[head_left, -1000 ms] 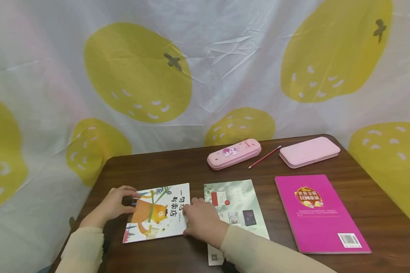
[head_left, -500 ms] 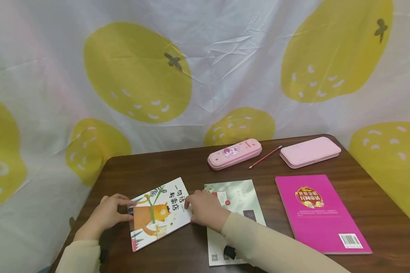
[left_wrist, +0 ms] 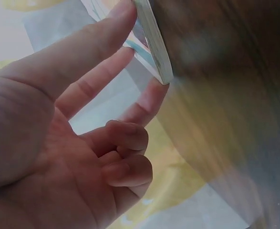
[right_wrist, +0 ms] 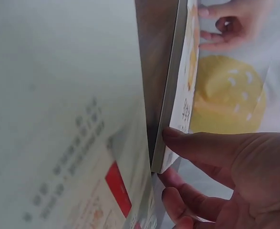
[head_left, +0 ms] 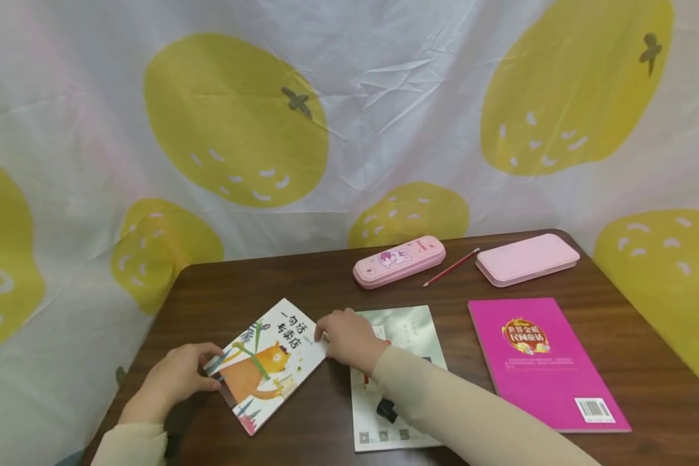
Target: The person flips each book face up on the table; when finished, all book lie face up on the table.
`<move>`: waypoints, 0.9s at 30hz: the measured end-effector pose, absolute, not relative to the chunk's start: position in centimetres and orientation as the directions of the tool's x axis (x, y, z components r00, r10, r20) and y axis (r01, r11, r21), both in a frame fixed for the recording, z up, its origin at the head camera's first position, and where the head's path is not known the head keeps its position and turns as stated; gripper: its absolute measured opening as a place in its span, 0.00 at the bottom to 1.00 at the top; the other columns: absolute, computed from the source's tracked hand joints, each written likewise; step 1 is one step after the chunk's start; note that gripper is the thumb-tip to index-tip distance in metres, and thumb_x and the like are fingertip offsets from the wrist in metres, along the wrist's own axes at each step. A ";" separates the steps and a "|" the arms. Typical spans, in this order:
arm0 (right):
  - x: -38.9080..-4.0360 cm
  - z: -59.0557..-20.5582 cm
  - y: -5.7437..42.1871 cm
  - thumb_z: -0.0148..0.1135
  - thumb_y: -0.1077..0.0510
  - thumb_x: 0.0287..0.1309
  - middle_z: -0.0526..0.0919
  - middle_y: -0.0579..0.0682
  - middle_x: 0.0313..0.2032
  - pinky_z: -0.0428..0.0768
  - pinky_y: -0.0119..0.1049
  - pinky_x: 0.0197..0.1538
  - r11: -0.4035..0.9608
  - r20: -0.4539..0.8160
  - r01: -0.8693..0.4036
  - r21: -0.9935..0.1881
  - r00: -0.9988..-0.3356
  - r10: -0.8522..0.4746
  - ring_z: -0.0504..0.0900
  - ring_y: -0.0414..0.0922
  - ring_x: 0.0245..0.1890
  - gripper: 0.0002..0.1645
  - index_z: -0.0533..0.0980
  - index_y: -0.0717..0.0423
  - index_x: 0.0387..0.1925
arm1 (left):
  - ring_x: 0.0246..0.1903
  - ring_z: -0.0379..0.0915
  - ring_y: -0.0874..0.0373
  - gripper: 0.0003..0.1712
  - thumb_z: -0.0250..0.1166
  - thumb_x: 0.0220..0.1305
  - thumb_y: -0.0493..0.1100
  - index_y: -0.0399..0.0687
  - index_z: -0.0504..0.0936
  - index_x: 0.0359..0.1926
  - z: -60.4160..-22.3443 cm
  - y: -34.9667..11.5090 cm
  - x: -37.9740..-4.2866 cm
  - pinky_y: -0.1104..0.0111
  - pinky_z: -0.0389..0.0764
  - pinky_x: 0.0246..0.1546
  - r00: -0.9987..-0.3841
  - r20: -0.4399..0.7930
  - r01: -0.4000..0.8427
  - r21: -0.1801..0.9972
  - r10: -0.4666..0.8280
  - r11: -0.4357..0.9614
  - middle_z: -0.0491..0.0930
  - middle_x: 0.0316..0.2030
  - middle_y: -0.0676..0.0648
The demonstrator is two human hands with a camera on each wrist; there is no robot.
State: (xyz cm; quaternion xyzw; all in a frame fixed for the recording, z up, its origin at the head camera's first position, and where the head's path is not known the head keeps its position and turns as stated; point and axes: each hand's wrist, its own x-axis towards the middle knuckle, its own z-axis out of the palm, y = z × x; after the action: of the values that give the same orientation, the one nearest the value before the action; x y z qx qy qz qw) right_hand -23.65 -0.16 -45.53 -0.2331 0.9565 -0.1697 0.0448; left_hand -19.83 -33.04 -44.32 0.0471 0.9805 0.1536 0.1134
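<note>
A white picture book (head_left: 268, 362), with an orange animal and Chinese lettering on its cover, lies tilted on the dark wooden table (head_left: 256, 281). My left hand (head_left: 177, 375) pinches its left corner between thumb and fingers; in the left wrist view the thumb (left_wrist: 123, 14) lies against the book and two fingers are curled free. The right hand (head_left: 352, 340) holds the book's right corner, with the thumb (right_wrist: 175, 136) on its edge in the right wrist view. Under my right hand and sleeve lies a pale green and white book (head_left: 419, 323), partly hidden.
To the right lies a magenta book (head_left: 547, 375) with a barcode. Along the back are a pink pencil case (head_left: 399, 262) with a rabbit, a red pencil (head_left: 451, 267) and a plain pink case (head_left: 527, 259). A fruit-patterned curtain (head_left: 338, 129) hangs behind the table.
Between my hands the picture book has turned counterclockwise on the table. The right hand has moved up a little, while the left has shifted down and slightly left.
</note>
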 end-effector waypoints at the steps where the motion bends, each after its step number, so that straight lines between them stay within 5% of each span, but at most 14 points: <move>1: -23.8 -45.5 -0.2 0.73 0.62 0.50 0.87 0.45 0.39 0.76 0.40 0.41 0.834 -0.008 -0.427 -0.349 -0.889 -0.458 0.78 0.48 0.40 0.15 0.87 0.44 0.41 | 0.41 0.82 0.51 0.33 0.84 0.45 0.49 0.52 0.84 0.55 -44.4 -33.0 -19.7 0.53 0.80 0.37 -0.970 -0.209 0.055 0.317 0.126 0.947 0.87 0.40 0.48; 13: -24.8 -46.1 -0.6 0.69 0.63 0.58 0.87 0.48 0.47 0.78 0.49 0.51 0.847 0.036 -0.382 -0.371 -0.917 -0.397 0.79 0.52 0.46 0.16 0.87 0.42 0.46 | 0.28 0.73 0.58 0.30 0.87 0.36 0.53 0.59 0.85 0.45 -44.1 -32.8 -17.7 0.61 0.70 0.26 -0.975 -0.209 0.000 0.315 0.070 0.949 0.81 0.26 0.57; 27: -26.4 -46.6 -1.7 0.69 0.63 0.59 0.86 0.52 0.51 0.77 0.51 0.55 0.811 0.066 -0.395 -0.432 -0.910 -0.409 0.78 0.54 0.51 0.19 0.88 0.43 0.50 | 0.24 0.75 0.59 0.24 0.84 0.35 0.36 0.53 0.82 0.35 -44.3 -32.1 -15.5 0.63 0.74 0.30 -0.958 -0.242 0.020 0.472 0.151 0.882 0.81 0.20 0.54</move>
State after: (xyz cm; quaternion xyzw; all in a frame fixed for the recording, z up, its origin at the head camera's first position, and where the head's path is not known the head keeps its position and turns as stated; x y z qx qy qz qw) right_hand -26.41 -1.66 -46.59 -0.2112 0.9514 -0.2238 0.0152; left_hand -15.53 -32.11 -44.27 0.0447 0.9602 0.2392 0.1372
